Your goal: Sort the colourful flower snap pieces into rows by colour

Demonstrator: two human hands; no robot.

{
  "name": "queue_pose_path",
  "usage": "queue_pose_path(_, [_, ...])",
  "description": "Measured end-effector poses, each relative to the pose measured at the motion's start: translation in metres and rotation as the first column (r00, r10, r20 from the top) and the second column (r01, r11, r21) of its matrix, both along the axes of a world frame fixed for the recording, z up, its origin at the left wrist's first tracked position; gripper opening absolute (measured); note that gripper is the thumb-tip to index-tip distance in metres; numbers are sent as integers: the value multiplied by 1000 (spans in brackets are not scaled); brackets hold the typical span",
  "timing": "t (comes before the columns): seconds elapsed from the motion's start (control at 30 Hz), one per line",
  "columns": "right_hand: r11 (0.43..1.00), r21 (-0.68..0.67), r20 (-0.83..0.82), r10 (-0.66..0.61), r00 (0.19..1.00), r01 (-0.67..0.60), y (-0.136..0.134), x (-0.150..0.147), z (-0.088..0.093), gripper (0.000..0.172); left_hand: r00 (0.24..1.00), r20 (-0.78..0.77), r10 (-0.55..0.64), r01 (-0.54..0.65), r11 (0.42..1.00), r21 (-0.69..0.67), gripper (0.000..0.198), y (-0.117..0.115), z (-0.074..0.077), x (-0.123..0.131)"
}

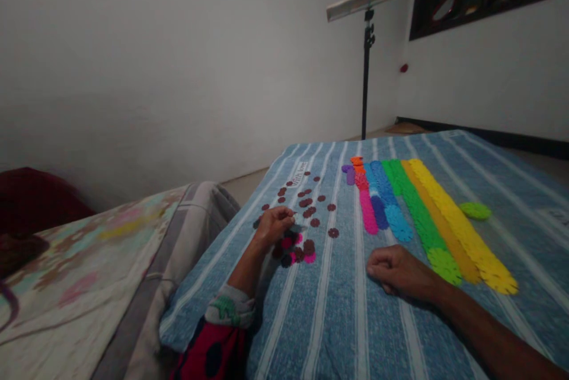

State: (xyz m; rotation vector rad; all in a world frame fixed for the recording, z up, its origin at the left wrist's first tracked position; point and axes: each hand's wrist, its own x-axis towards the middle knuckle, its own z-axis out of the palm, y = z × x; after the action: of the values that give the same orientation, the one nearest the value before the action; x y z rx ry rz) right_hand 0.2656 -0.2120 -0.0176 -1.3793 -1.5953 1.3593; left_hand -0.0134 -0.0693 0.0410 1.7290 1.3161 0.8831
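Note:
My left hand (274, 227) is over a scatter of small brown notched discs (333, 233), fingertips pinched together; what they hold, if anything, is too small to make out. Close by it lie pink discs (310, 257) and a few dark ones. My right hand (393, 270) rests on the cloth as a loose fist, with nothing visible in it. Beyond it, overlapping discs form rows by colour: yellow (462, 223), amber (438, 223), green (413, 205), blue (386, 184) and pink (368, 212). Shorter orange (357, 161) and purple (351, 176) groups sit at the far end.
A blue cloth (338, 321) with white stripes covers the surface. One lime-green pile (475, 210) lies right of the rows. To the left is another surface under a patterned cloth (89, 273). A black stand (365, 77) with a light panel rises behind, near the wall.

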Motion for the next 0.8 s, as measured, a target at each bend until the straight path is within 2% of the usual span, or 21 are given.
queue_pose_path(0.1, [1000,11,-26,-1,1000,1,2,-2,2,17,992,55,-109,109,994,14,10,18,1,36])
queue_pose_path(0.23, [1000,6,-75,2,997,-2,5,-3,2,14,984,31,-178,177,984,18,10,41,-2,101])
queue_pose_path(0.37, [1000,3,-112,-5,994,5,7,-4,4,13,968,-157,-197,213,972,94,17,63,-9,167])
queue_pose_path(0.47, [1000,-7,-121,-13,993,12,8,-5,5,12,921,-351,-166,235,958,163,21,78,-13,203])
queue_pose_path(0.6, [1000,-9,-115,-22,993,21,8,-5,6,11,878,-450,-162,262,950,169,26,90,-17,226])
queue_pose_path(0.8, [1000,24,-121,-7,993,10,10,-3,6,12,826,-535,-180,303,941,151,27,94,-16,239])
